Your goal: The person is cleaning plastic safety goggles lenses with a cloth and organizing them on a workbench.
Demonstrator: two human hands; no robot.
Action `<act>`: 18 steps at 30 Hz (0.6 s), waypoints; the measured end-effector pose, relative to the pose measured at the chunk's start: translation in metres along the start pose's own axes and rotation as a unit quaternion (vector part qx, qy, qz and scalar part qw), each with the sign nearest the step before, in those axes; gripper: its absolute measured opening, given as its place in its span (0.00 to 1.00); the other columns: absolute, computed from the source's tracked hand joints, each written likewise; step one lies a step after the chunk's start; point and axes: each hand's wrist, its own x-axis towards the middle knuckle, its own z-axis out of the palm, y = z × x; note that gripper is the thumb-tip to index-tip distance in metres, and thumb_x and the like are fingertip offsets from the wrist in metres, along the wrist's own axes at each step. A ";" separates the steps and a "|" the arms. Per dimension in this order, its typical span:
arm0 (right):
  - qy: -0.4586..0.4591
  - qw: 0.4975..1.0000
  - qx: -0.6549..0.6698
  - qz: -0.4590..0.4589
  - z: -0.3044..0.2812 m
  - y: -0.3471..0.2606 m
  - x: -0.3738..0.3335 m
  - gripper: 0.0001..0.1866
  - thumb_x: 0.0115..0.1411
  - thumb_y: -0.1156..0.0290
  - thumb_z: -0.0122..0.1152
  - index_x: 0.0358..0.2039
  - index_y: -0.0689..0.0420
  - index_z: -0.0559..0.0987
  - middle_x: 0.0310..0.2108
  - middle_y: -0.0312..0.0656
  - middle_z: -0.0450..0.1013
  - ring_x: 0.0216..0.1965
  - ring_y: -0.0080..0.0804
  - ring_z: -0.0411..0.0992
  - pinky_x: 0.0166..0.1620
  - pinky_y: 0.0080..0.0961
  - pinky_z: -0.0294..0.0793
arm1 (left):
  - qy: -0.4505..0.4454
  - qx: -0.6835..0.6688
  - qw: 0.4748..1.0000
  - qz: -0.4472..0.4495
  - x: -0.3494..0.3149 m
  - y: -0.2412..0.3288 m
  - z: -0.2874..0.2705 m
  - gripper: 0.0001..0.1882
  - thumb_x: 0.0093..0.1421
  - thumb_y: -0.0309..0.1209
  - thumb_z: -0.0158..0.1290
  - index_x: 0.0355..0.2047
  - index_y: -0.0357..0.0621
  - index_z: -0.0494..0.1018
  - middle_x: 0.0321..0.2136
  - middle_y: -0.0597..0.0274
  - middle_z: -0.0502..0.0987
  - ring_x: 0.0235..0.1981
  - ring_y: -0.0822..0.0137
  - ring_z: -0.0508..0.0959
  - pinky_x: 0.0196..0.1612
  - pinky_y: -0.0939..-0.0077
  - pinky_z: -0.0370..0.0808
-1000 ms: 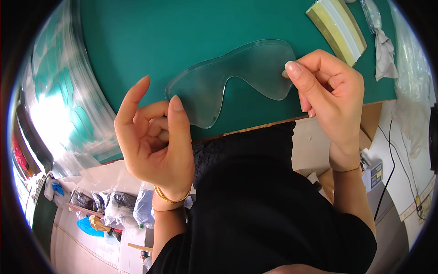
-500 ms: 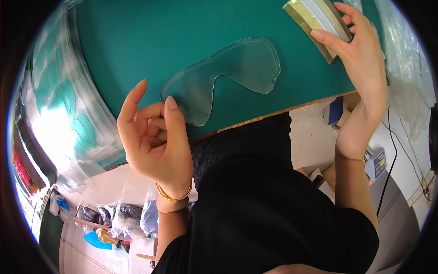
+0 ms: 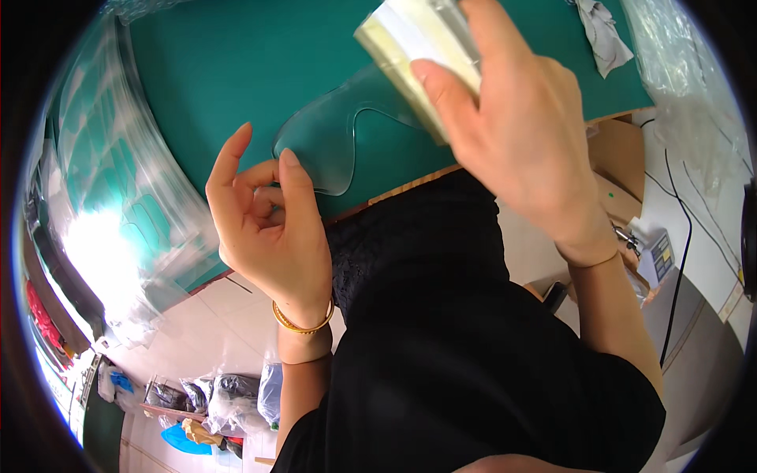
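A clear goggle lens with a nose notch lies on the green tabletop. Over its right end, my right hand grips a pale yellow and white strip-faced block, which hides that end of the lens. Whether the block touches the lens I cannot tell. My left hand, wearing a gold bangle, hovers at the left end of the lens. Its thumb and forefinger are apart, the other fingers curl loosely, and nothing shows in it. The thumb tip overlaps the lens edge in view; contact is unclear.
Stacked clear plastic sheets line the left side of the green table. A crumpled white cloth lies at the far right, beside clear plastic wrap. Bagged items sit below left, and a black cable hangs at right.
My right hand has brought the yellow and white block leftward from the table's far right to over the lens. The white cloth now shows. My left hand has barely moved.
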 end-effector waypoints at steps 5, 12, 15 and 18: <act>0.046 0.998 -0.035 -0.010 -0.004 0.014 -0.002 0.17 0.62 0.66 0.59 0.42 0.62 0.64 0.23 0.60 0.74 0.23 0.64 0.73 0.27 0.50 0.71 | 0.002 0.004 1.000 0.001 -0.001 -0.003 -0.001 0.20 0.61 0.18 0.57 0.54 0.34 0.70 0.25 0.66 0.77 0.17 0.87 0.65 0.22 0.93 0.59; 0.106 0.976 0.185 0.052 -0.014 0.037 -0.005 0.13 0.63 0.72 0.59 0.44 0.65 0.69 0.32 0.52 0.73 0.33 0.37 0.73 0.38 0.31 0.72 | -0.002 0.024 1.000 0.004 -0.001 0.000 0.001 0.19 0.61 0.19 0.57 0.53 0.34 0.70 0.26 0.64 0.78 0.17 0.85 0.67 0.24 0.91 0.61; 0.042 0.962 0.265 0.042 -0.008 0.044 -0.012 0.15 0.65 0.72 0.58 0.47 0.66 0.68 0.38 0.45 0.72 0.40 0.24 0.68 0.44 0.26 0.70 | 0.009 0.019 1.000 0.002 -0.002 -0.001 0.002 0.20 0.62 0.19 0.57 0.54 0.34 0.69 0.26 0.63 0.78 0.17 0.85 0.67 0.23 0.92 0.60; 0.039 0.950 0.307 0.042 0.000 0.040 -0.014 0.15 0.65 0.72 0.58 0.47 0.65 0.67 0.36 0.50 0.74 0.38 0.33 0.73 0.42 0.29 0.72 | 0.005 0.019 1.000 0.006 -0.002 -0.002 0.003 0.20 0.62 0.19 0.57 0.54 0.34 0.69 0.27 0.63 0.77 0.17 0.86 0.67 0.23 0.92 0.60</act>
